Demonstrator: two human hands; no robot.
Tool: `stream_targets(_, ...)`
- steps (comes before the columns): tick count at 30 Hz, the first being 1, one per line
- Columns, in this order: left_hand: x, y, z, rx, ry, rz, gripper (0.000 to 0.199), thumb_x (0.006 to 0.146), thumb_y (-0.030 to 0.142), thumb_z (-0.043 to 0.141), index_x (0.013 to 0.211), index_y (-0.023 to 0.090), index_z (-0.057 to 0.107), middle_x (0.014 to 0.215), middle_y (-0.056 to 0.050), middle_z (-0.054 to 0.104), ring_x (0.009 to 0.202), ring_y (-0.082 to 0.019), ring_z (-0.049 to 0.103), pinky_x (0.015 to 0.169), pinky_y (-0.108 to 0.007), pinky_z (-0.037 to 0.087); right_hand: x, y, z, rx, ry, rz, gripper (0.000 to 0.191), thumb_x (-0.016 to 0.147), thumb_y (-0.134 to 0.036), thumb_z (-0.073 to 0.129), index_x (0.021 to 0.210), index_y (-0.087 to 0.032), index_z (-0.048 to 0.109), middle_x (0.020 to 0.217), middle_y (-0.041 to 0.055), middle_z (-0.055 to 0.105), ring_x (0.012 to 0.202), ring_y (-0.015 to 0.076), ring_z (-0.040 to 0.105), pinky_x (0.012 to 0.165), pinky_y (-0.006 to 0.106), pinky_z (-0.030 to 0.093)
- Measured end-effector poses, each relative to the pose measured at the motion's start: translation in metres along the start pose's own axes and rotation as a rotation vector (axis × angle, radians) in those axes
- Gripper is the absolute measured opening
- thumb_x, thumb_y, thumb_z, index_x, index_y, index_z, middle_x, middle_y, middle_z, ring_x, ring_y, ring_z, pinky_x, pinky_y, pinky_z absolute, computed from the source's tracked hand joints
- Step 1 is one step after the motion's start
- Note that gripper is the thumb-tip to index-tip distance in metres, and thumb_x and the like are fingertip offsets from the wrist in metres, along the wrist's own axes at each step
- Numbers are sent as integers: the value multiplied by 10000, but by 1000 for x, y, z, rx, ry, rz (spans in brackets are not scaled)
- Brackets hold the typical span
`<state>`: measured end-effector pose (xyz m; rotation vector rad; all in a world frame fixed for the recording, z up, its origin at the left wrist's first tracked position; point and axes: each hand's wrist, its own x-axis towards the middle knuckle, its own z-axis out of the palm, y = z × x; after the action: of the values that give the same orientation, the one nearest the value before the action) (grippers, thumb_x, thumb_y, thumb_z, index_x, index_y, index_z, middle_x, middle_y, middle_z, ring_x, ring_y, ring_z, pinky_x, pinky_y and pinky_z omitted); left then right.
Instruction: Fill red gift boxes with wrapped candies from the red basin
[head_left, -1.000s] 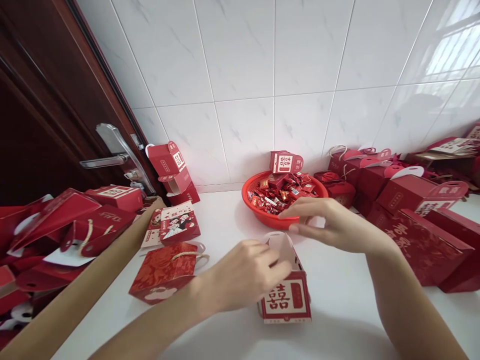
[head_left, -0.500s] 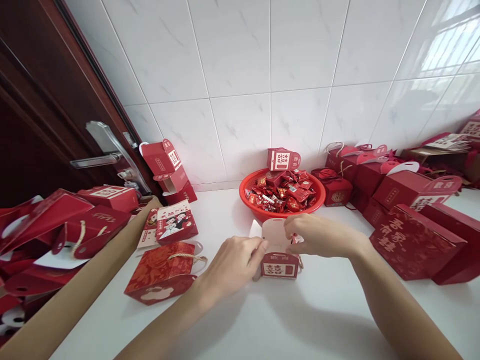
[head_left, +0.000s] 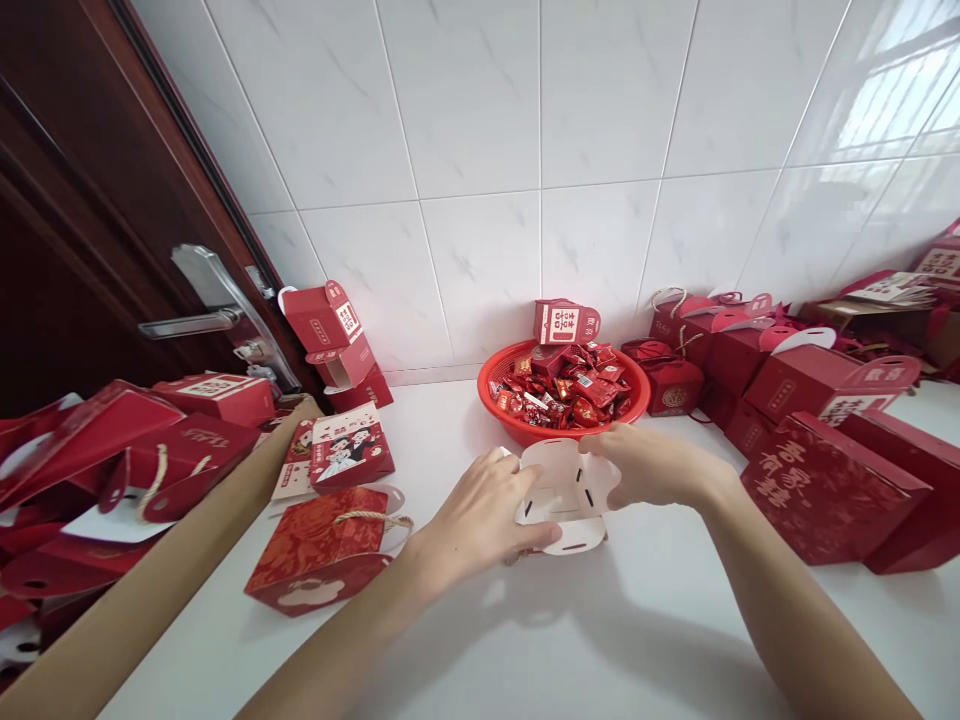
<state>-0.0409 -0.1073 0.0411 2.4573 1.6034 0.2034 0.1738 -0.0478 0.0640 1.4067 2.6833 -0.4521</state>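
Note:
A small paper box point(head_left: 559, 492) stands on the white table in front of the candy basket, its flaps spread and its white inside showing; I see nothing in it. My left hand point(head_left: 491, 505) grips its left side, the thumb over the near flap. On the right side, my right hand point(head_left: 649, 465) holds a white side flap between thumb and fingers. Just behind is a red basket point(head_left: 489, 392) heaped with red-wrapped candies point(head_left: 581, 385), with a small closed red box point(head_left: 565, 322) on its back edge.
Red gift boxes point(head_left: 832, 480) crowd the right side. A rope-handled box point(head_left: 322, 545) and a couple-print box point(head_left: 351, 445) lie left. Beyond them, a cardboard carton point(head_left: 187, 570) holds more red boxes, beside a dark door point(head_left: 67, 200). White tiles point(head_left: 480, 100) rise behind.
The box's top flaps have been spread apart, so its inside now shows. My left thumb has moved onto the near flap, and my right hand has shifted slightly right with the side flap.

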Motion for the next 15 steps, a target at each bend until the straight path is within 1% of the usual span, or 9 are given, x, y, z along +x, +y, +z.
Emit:
stream_targets(2,1,1,-1,1,-11,55,381,831,489,690,1081,202,697,980,-83,621,1015,-290,587,818,-359,482,3,0,1,-3,-61,31,453,707,-157,738,1151,-200,654,1132,96,664,981,278,634,650,305,445)
stream_targets(3,1,1,-2,-8,-24,56,397,837,499,677,1112,213,690,1011,-86,608,1026,-291,587,824,-365,488,5,-1,1,-3,-89,31,439,720,-172,741,1150,-204,654,1144,96,659,996,278,629,647,302,443)
stream_targets(6,0,1,-4,-46,-61,1,486,833,560,650,1209,253,648,1115,-93,587,967,-282,631,762,-356,506,8,-4,0,5,-133,-15,386,751,-215,743,1129,-209,665,1102,90,658,996,284,622,625,295,423)
stream_targets(8,0,0,-4,-66,-85,-40,595,814,605,640,1304,272,589,1162,-93,583,891,-271,661,701,-344,508,9,-7,-1,-3,-149,-49,366,768,-220,726,1129,-215,667,1073,81,655,964,277,621,602,287,399)
stream_targets(10,-1,-1,-2,-77,-99,-75,707,794,630,642,1391,274,513,1213,-103,576,866,-271,678,676,-339,511,10,-8,-1,-13,-157,-82,363,784,-235,711,1143,-221,662,1057,74,652,956,274,616,593,281,378)
stream_targets(12,-3,-2,2,-95,-91,-88,766,790,634,642,1445,284,453,1309,-120,545,907,-281,691,681,-337,520,11,-7,0,-4,-166,-111,384,796,-308,713,1164,-220,651,1040,70,652,964,280,610,595,282,364)
stream_targets(15,-8,-3,8,-116,-47,-79,779,817,614,630,1492,311,385,1495,-133,417,983,-292,697,716,-351,541,12,-4,4,52,-188,-141,496,758,-472,745,1169,-214,637,1028,67,653,941,283,614,621,293,378)
